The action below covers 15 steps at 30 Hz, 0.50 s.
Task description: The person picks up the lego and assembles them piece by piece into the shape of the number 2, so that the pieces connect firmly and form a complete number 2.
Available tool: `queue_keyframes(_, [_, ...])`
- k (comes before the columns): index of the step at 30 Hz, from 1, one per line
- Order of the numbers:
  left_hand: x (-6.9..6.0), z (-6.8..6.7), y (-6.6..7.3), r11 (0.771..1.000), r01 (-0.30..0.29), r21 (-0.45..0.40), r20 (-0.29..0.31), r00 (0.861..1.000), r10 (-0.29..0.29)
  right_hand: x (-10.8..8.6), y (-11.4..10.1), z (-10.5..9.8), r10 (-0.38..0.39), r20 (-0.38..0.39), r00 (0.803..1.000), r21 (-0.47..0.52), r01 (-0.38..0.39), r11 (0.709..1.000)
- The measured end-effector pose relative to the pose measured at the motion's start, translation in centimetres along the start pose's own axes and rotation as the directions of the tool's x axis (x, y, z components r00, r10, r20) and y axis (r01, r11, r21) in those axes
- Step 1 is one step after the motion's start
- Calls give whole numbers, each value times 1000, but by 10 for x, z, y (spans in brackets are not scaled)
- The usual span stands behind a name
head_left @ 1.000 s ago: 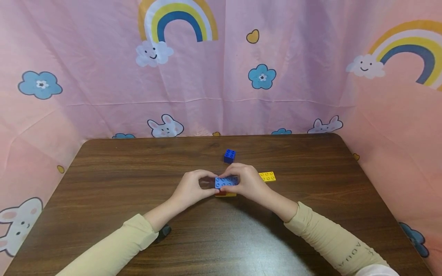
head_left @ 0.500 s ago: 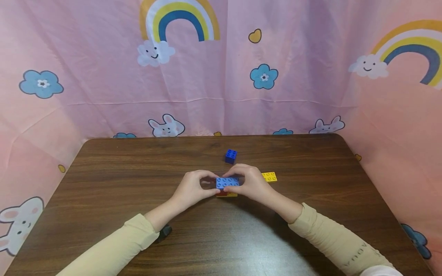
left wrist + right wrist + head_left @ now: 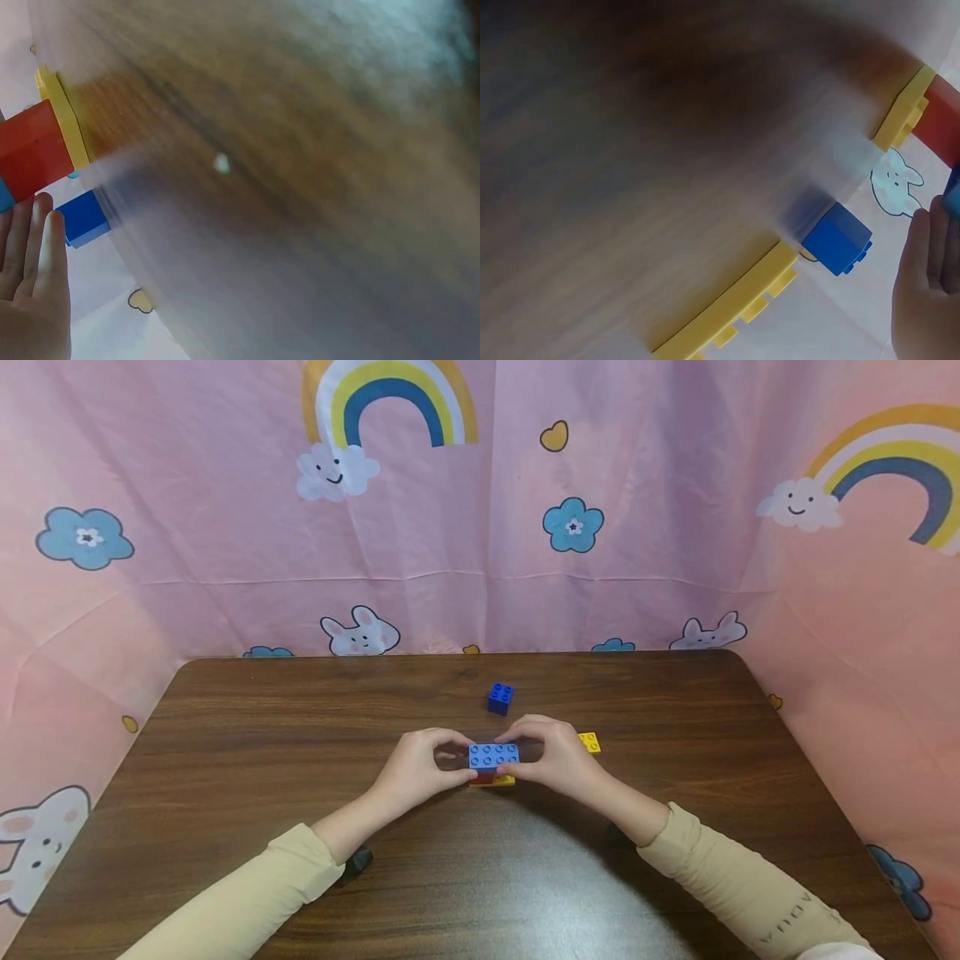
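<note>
A light blue building brick (image 3: 493,755) lies across the top of a red brick (image 3: 34,146), which stands on a yellow plate brick (image 3: 67,120). In the head view, my left hand (image 3: 414,768) pinches the left end of the light blue brick, thumb in front and fingers behind. My right hand (image 3: 558,762) pinches its right end the same way. Most of the red brick is hidden from above by the light blue one. From the right wrist view, the yellow plate's right part (image 3: 904,112) sticks out past the red brick, its studs bare.
Behind the hands stands a dark blue square brick (image 3: 500,698). A second yellow plate brick (image 3: 591,742) lies right of the stack, partly covered by my right hand. By the left cuff is a small dark object (image 3: 358,861). The brown wooden table (image 3: 300,693) meets a pink curtain (image 3: 450,543) behind.
My right hand has slid to the right along the light blue brick, uncovering more of its studs and covering more of the second yellow plate. My left hand stays nearly in place.
</note>
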<state>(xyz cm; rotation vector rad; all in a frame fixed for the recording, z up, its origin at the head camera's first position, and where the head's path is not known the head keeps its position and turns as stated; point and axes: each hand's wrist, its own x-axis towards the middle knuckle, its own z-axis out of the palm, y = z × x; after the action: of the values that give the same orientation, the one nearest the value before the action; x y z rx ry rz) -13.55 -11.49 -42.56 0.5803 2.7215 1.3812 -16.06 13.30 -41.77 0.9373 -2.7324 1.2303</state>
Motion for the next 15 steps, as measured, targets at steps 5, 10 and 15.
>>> queue_keyframes(5, [0,1,0,1000,3,-6,1,1000,-3,-4,3,-3,21,-19,1000,-5,-21,1000])
queue_keyframes(10, [-1,1,1,1000,8,-21,-2,1000,-8,-6,4,-5,32,-31,999,-5,-32,999])
queue_keyframes(15, [1,4,0,999,-7,-33,-16,1000,6,-6,2,-5,24,-26,999,2,-24,1000])
